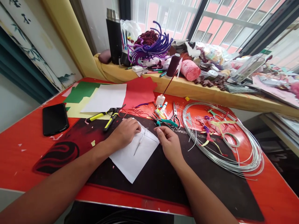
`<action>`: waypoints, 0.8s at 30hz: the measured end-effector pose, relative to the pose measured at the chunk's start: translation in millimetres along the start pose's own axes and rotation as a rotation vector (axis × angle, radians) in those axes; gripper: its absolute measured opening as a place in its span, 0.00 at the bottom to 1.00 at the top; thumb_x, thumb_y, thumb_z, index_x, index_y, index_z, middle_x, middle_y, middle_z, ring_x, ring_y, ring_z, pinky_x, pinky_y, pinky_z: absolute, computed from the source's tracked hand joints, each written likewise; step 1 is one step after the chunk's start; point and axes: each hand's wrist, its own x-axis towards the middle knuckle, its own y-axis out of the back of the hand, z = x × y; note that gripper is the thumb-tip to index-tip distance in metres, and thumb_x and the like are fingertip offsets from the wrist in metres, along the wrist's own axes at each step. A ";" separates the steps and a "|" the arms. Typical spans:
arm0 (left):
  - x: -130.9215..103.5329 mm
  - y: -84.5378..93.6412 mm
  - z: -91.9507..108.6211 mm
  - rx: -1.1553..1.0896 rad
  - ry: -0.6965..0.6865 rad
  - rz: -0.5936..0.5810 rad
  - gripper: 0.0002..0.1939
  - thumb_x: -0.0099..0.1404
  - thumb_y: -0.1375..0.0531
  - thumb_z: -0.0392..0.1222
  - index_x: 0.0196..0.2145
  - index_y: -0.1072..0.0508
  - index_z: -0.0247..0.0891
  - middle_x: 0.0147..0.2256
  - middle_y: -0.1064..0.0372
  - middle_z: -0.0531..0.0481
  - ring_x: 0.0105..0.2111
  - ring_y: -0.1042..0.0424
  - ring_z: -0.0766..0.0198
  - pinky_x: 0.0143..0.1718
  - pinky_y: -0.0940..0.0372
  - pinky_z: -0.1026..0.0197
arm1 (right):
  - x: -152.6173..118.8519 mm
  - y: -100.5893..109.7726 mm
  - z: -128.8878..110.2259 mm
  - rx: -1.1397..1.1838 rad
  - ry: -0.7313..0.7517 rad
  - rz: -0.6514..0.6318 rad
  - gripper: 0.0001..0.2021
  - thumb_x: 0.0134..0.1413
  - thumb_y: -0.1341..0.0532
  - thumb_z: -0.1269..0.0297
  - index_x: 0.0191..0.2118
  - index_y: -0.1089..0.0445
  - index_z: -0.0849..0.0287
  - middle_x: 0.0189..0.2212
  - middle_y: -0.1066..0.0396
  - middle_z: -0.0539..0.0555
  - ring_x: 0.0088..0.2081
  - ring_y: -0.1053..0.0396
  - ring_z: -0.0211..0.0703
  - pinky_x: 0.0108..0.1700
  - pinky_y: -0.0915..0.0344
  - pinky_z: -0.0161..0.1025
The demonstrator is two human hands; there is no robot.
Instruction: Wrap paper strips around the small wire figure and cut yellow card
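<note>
Head view: one small white paper (132, 168) flat on one black mat (205, 180), between both hands, one corner toward the wearer. On it, one slim dark sliver (137, 147); wire or drawn line, cannot tell. Long axis slanting from top near the fingertips down-left toward the wearer. Upper end between the hands, nearer the left; down and left of the right fingertips.

Left hand (126, 132): on the paper's upper-left edge, fingers curled down; grip cannot be told. Right hand (169, 141): just beside the right corner, thumb and index drawn close; anything between too small to tell.

Outward, counted: one teal-handled pliers (169, 121), one scissors (174, 110), one glue bottle (160, 100) beyond the paper. Right: one wire coil (258, 155), one tape ring (237, 141) inside its loop. Left: one yellow-black pliers (111, 122), one phone (55, 119). Behind: one larger white sheet (105, 98), one red sheet (140, 93) visible, green paper (81, 91), count unclear. On the sill (116, 73): one thermos (114, 37), one dark spool (173, 65), one purple bundle (149, 49).
</note>
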 end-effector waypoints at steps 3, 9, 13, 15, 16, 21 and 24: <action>0.1 3.1 2.2 0.021 -0.090 0.074 0.08 0.76 0.41 0.33 0.37 0.27 0.39 0.38 0.27 0.47 0.41 0.32 0.52 0.46 0.41 0.51 | 2.5 1.4 2.3 -0.097 0.026 -0.030 0.17 0.64 0.37 0.48 0.42 0.20 0.57 0.25 0.31 0.49 0.26 0.40 0.42 0.29 0.44 0.39; 0.1 11.6 12.7 0.006 -0.181 0.144 0.08 0.76 0.43 0.32 0.38 0.27 0.39 0.39 0.27 0.46 0.42 0.32 0.53 0.46 0.41 0.51 | 1.3 0.4 5.5 -0.174 0.045 -0.061 0.16 0.66 0.37 0.49 0.42 0.19 0.57 0.26 0.29 0.50 0.27 0.39 0.42 0.29 0.45 0.39; -0.6 13.5 18.2 -0.003 -0.184 0.143 0.09 0.76 0.44 0.32 0.38 0.27 0.40 0.39 0.26 0.46 0.42 0.32 0.53 0.47 0.40 0.50 | -1.7 -1.8 3.4 -0.154 0.042 -0.091 0.16 0.66 0.36 0.48 0.38 0.20 0.56 0.22 0.35 0.48 0.25 0.44 0.41 0.28 0.48 0.39; -0.9 12.9 20.0 -0.016 -0.180 0.136 0.09 0.77 0.44 0.33 0.38 0.27 0.40 0.39 0.26 0.46 0.42 0.32 0.53 0.47 0.40 0.50 | -3.1 -2.5 1.9 -0.144 0.033 -0.108 0.17 0.66 0.37 0.48 0.35 0.20 0.56 0.20 0.41 0.46 0.24 0.47 0.40 0.27 0.50 0.39; -1.1 12.6 21.1 -0.023 -0.175 0.133 0.08 0.77 0.44 0.34 0.38 0.27 0.40 0.39 0.26 0.45 0.42 0.32 0.53 0.47 0.40 0.50 | -3.7 -2.7 1.2 -0.139 0.030 -0.113 0.18 0.66 0.37 0.48 0.34 0.20 0.56 0.19 0.43 0.45 0.23 0.48 0.40 0.27 0.51 0.39; -2.6 17.6 29.2 -0.201 -0.095 0.221 0.06 0.78 0.44 0.38 0.42 0.27 0.40 0.44 0.25 0.44 0.46 0.29 0.53 0.51 0.36 0.51 | -3.3 -1.6 0.1 -0.105 0.025 -0.099 0.17 0.64 0.36 0.48 0.33 0.21 0.56 0.19 0.45 0.45 0.23 0.50 0.39 0.27 0.52 0.39; -3.8 25.3 31.4 -0.342 0.064 0.320 0.08 0.77 0.40 0.44 0.49 0.28 0.40 0.46 0.26 0.45 0.43 0.28 0.56 0.48 0.33 0.54 | -1.2 0.6 0.0 -0.058 0.019 -0.054 0.17 0.64 0.36 0.47 0.33 0.22 0.56 0.20 0.43 0.45 0.24 0.48 0.39 0.27 0.51 0.39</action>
